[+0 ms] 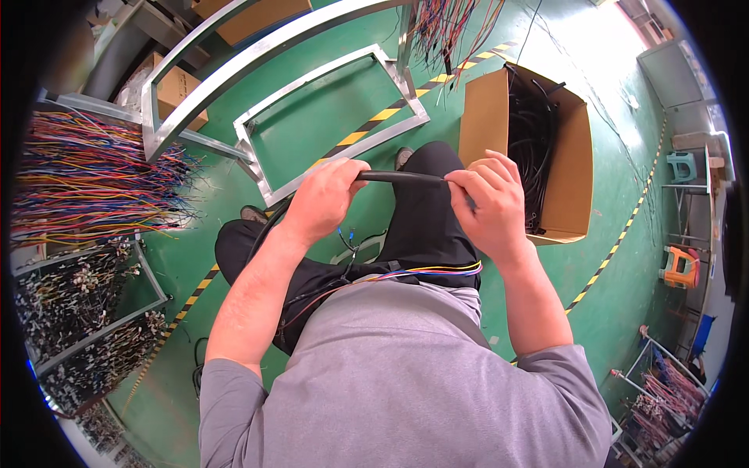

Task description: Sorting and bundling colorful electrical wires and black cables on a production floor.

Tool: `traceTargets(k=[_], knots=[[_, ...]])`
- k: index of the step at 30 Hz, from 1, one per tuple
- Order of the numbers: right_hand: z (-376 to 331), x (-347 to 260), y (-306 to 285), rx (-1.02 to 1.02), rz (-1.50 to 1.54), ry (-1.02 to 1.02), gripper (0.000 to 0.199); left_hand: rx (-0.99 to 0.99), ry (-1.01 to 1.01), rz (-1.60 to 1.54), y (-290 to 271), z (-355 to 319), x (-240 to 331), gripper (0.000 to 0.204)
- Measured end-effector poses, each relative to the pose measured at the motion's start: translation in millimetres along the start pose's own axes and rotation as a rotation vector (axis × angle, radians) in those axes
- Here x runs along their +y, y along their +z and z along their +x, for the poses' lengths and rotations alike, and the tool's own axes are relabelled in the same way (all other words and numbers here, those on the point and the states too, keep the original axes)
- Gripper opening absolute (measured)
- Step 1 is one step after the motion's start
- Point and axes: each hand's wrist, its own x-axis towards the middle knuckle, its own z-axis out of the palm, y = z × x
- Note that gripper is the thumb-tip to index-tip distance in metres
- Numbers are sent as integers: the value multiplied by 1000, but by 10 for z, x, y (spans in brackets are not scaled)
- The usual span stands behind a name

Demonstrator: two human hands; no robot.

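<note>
Black tubing (pixel 402 178) runs level between both hands, above the person's dark-trousered lap — its left end curves down past the left wrist toward the green floor (pixel 328 109). Left hand (pixel 324 199) wraps its fingers closed around the tubing; right hand (pixel 491 203) pinches the other end, fingers curled together on it. Just beyond the right hand stands an open cardboard box (pixel 488 117) holding more black tubing — coloured wires (pixel 437 271) cross the waist.

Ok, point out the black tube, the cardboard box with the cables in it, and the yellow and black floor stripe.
black tube (pixel 402 178), head view, bare stretch between the two hands.
cardboard box (pixel 484 117), head view, its outer left wall.
floor stripe (pixel 367 127), head view, the part inside the metal frame.
</note>
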Motion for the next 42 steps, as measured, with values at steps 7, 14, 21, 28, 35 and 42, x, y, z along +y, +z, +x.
traceTargets(k=[7,14,21,28,35,42], knots=[[-278,855,-443,168,-382,257,9,53,-36,58,-94,-98,-178,19],[-114,477,-383,-1,-244,165,24,-1,5,93,-43,-48,-77,19],[-133,87,502,-479,680,575,16,4,-48,105,-168,-112,-97,20],[-8,408,74,-396,274,275,11,-136,24,246,-566,-182,-429,23],[241,927,-320,-304,62,194,17,-117,-83,337,-1083,-353,-461,25],[610,1314,-159,-144,-50,231,21,-72,-454,-9,-1414,-900,-715,36]])
